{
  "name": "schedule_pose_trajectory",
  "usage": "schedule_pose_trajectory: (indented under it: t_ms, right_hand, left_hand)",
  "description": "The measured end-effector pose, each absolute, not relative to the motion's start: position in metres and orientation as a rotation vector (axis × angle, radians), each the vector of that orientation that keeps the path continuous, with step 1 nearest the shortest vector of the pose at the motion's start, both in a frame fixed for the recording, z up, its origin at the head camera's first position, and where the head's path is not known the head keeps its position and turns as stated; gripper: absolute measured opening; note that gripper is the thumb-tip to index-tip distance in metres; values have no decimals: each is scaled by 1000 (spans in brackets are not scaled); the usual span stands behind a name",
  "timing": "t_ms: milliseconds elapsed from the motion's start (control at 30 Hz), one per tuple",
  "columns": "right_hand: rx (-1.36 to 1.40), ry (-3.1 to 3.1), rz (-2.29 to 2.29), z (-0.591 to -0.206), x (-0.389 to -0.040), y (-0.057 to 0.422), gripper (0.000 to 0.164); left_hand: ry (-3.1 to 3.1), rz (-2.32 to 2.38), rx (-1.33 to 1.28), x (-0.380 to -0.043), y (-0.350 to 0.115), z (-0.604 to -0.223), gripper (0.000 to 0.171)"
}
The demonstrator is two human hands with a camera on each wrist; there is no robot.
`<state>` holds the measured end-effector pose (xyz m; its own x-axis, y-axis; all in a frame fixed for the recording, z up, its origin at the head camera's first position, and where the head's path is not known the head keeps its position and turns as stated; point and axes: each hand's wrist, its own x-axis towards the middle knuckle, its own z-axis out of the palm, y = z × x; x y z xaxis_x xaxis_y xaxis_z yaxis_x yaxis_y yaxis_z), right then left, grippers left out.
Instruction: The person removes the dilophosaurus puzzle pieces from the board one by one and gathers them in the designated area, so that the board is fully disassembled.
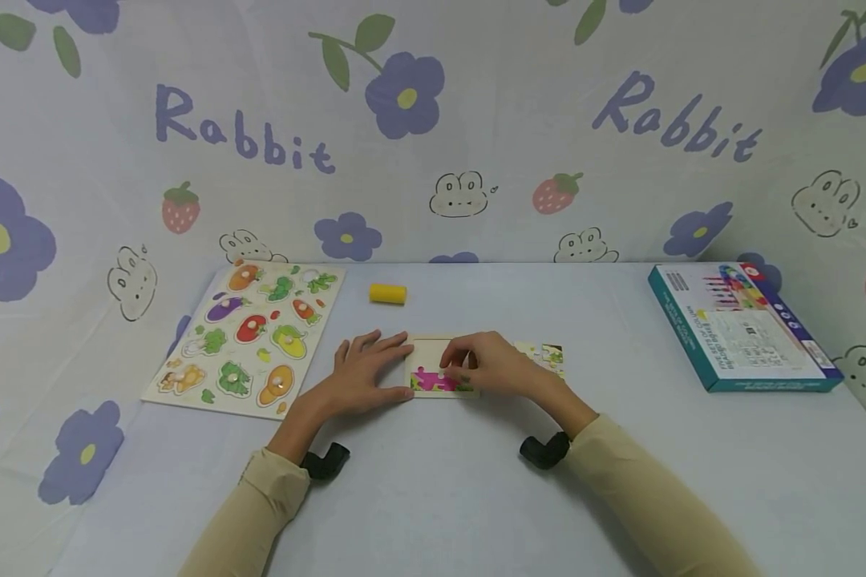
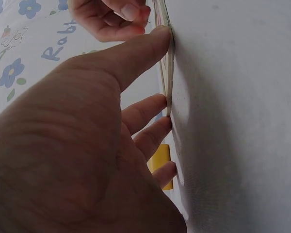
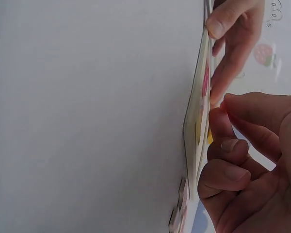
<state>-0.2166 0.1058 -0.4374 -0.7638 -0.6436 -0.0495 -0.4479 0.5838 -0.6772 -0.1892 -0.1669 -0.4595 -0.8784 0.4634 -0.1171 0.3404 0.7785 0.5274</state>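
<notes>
So the backdrop is a white cloth [image 1: 520,104] with purple flowers, strawberries, bunny outlines and "Rabbit" lettering, and in front of it there's a table [image 1: 440,497] with a plain white cover. Around the edges: a pale board with colourful vegetable pieces [image 1: 209,403] off to the left, a yellow cylinder [image 1: 387,294] lying on its side further back, and a teal-and-white flat box [image 1: 746,336] over on the right.

Main thing is the small rectangular light-wood puzzle tray [image 1: 426,351], flat on the table between the two hands. Pink-and-green jigsaw pieces [image 1: 426,381] fill the near part, with bare wood behind them. The left hand [image 1: 364,373] has its grip spread, thumb and fingertips bracing the tray's left side. The right hand [image 1: 487,365] is over the tray with thumb and index tips together; honestly can't tell if there's a piece pinched in there.

What could go wrong, imo: if the left fingers let up, a push from the right could slide the tray on that cover. The right fingertips are super close to the pink pieces, so pressing at an angle might pop one up. And the loose patterned pieces [image 1: 552,353] sit right by the right wrist, so a careless swing of that arm could scatter them. A bump could roll the cylinder too.
</notes>
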Motion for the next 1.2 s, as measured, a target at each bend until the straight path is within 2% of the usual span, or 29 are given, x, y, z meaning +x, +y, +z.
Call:
schedule_pose_trajectory:
  t_ms: [567,1200]
  right_hand:
    - [-926,2461,-856,-441,-221,83,31]
    - [-894,2445,-829,-437,-222,81,29]
  left_hand:
    - [2731,745,644,-192,-168,-464,76]
    - [2738,748,647,-192,-169,-463,76]
